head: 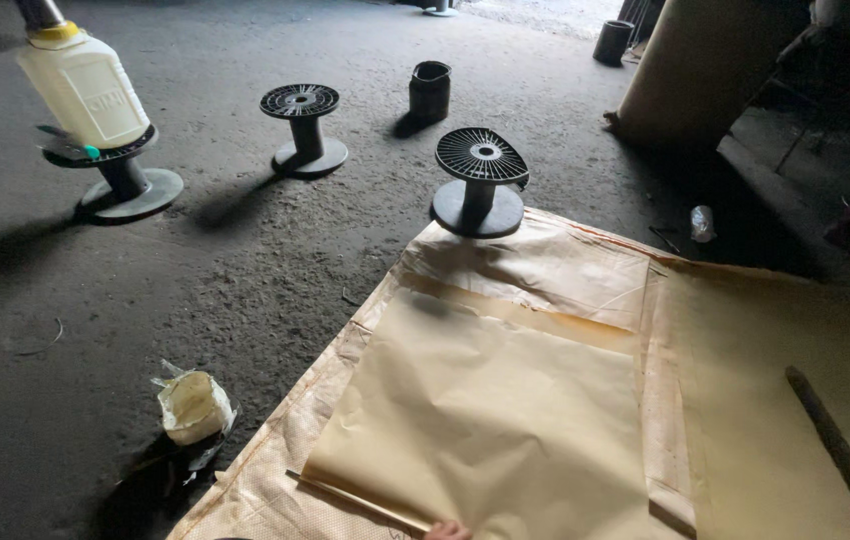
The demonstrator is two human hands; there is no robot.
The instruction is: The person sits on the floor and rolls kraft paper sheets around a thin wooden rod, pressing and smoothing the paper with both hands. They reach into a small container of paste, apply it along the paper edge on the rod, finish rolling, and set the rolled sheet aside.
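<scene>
A large tan paper sheet [485,400] lies flat on a pale woven mat [275,480] spread on the dark floor. Only the fingertips of my left hand [448,530] show at the bottom edge, touching the paper's near edge beside a thin strip; its grip is hidden. My right hand is out of view. A black plastic spool [482,160] stands upright on the mat's far corner.
Two more black spools [302,105] stand to the left, one [110,165] carrying a white plastic jug [85,85]. A black cup [430,90], a crumpled white bag [193,405], a dark rod [835,450] on the mat and a big brown roll [695,70] are around.
</scene>
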